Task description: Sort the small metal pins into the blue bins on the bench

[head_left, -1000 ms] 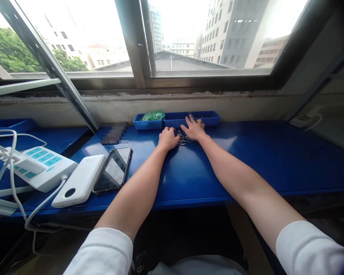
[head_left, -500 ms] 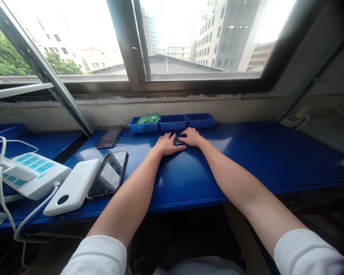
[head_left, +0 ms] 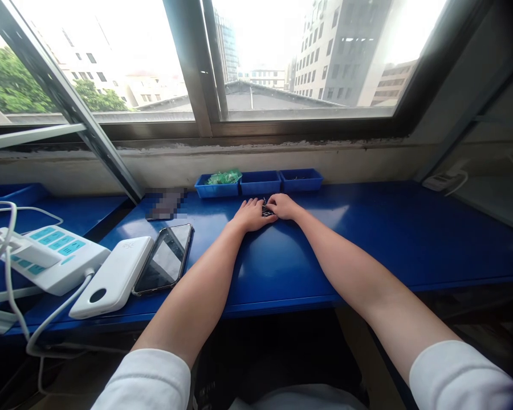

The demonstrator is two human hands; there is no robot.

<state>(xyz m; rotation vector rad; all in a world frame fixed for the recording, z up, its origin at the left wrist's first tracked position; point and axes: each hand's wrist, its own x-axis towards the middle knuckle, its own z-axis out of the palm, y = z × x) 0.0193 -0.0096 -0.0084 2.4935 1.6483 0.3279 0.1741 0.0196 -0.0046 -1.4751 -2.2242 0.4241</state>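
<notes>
A small heap of thin dark and silvery pieces [head_left: 267, 210] lies on the blue table between my two hands; their exact kind is too small to tell. My left hand [head_left: 252, 215] rests at the heap's left side, fingers stretched forward and thumb out along its near edge. From the right, my right hand [head_left: 283, 206] reaches into the heap with its fingers drawn together, and what is between the fingertips is hidden. Just beyond the hands stand three blue bins: the left bin [head_left: 205, 189] with crumpled green plastic, the middle bin [head_left: 260, 185], and the right bin [head_left: 301, 183] with a few small dark bits.
Left of my arm lie a phone [head_left: 165, 259], a white power bank [head_left: 113, 276] and a white power strip [head_left: 60, 256] with cables. A blurred flat item [head_left: 166, 204] sits behind the phone. A metal shelf post [head_left: 106, 151] rises at the left; a window runs along the back.
My right hand's fingers have drawn together and moved in at the heap. My left hand stays nearly in place. The whole view has shifted slightly.
</notes>
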